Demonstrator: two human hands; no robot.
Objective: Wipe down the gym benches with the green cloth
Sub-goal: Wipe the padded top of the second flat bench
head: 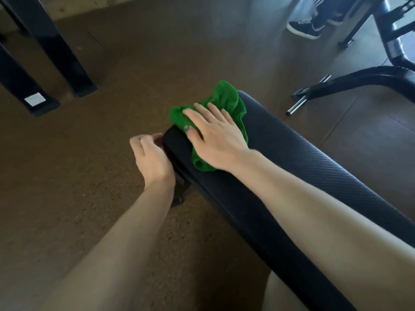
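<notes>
1. Right now the wiping step is under way at the far end of the gym bench (303,158), a long black padded table running from the lower right up toward the middle of the view.
2. The green cloth (224,102) lies bunched on the far end of the bench pad, part of it spilling toward the pad's rounded end edge.
3. The right hand (215,135) lies flat and open on top of the cloth, fingers spread, palm pressing it onto the pad; it pins the cloth rather than gripping it.
4. The left hand (150,158) is curled at the near-left corner of the bench end, just beside the cloth. Its fingers look bent around the pad's edge as if to steady it, though the fingertips are hidden, so I cannot tell whether it truly grips.
5. My judgement: only this end is being covered; the long stretch of pad nearer the person is not yet under the cloth.
6. The next move calls for steady downward pressure while drawing the cloth along the pad away from its far end, keeping the bunched folds under the palm.
7. Beyond the bench, another bench frame (359,81) stands on the floor (89,176).
</notes>
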